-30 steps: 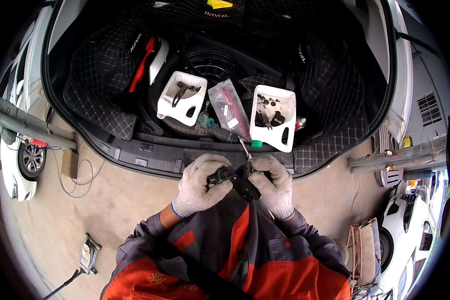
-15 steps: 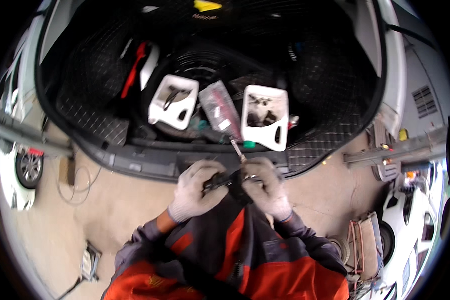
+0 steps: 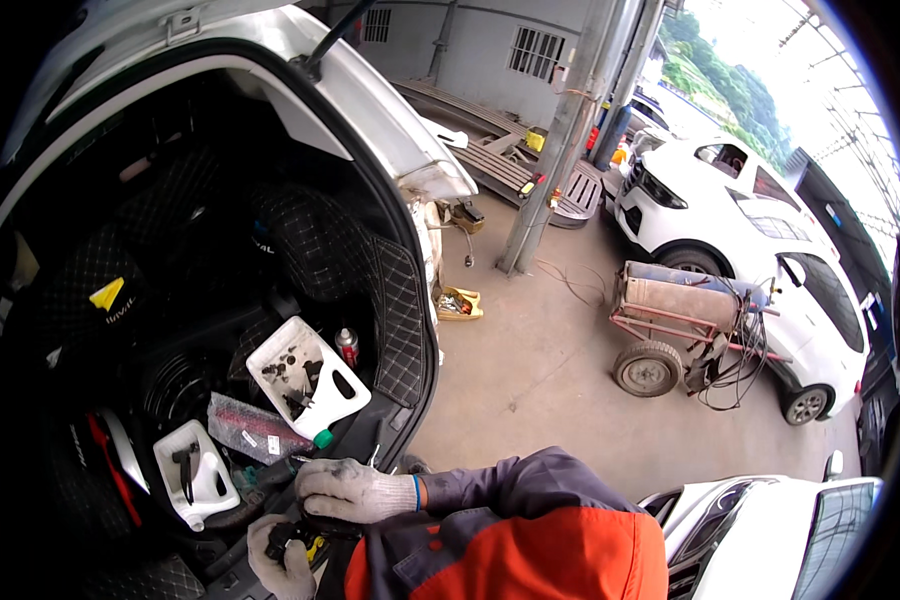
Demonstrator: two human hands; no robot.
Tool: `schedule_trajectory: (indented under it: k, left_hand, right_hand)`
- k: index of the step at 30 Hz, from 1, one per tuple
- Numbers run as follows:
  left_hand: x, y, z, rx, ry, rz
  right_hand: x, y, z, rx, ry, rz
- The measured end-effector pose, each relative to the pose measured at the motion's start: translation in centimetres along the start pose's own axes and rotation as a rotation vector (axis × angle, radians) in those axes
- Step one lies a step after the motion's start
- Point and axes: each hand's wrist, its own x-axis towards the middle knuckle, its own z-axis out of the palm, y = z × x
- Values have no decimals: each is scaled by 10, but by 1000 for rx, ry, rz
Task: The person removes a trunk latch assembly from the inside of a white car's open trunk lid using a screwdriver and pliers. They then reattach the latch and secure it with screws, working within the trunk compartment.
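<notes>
Both gloved hands are low in the frame at the trunk's edge. My left hand (image 3: pixel 280 560) is closed around a small black part (image 3: pixel 293 537), with a bit of yellow showing beside it. My right hand (image 3: pixel 355 490), just above, grips a larger black piece (image 3: pixel 325 525); a thin metal shaft (image 3: pixel 373 455) sticks up behind that hand, its other end hidden. Inside the trunk lie a white cut jug of small black parts (image 3: pixel 332 405), a second cut jug with a dark clip (image 3: pixel 213 480), and a bubble-wrapped red item (image 3: pixel 245 428).
The open trunk's rim (image 3: pixel 420 400) surrounds the work. To the right stand a steel post (image 3: pixel 530 220), a wheeled cart with gas cylinders (image 3: pixel 670 310), several white cars (image 3: pixel 810 320) and a yellow tray (image 3: pixel 460 303) on the concrete floor (image 3: pixel 510 390).
The view has swung right, showing more of the garage. The trunk and my hands now sit lower left in the picture, both hands still holding the black parts.
</notes>
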Motion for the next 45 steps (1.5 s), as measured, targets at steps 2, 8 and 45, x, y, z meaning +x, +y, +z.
schedule_trajectory:
  k: [2, 8, 45]
  left_hand:
    - [1, 1, 2, -8, -39, -10]
    - [-8, -14, 10, -127, -40, -142]
    - [4, -60, 34, -215, -77, -120]
  right_hand:
    - [-2, 3, -3, -59, 41, -70]
    - [-3, -3, -23, -163, -56, -131]
    - [-24, 10, -12, -279, -47, 180]
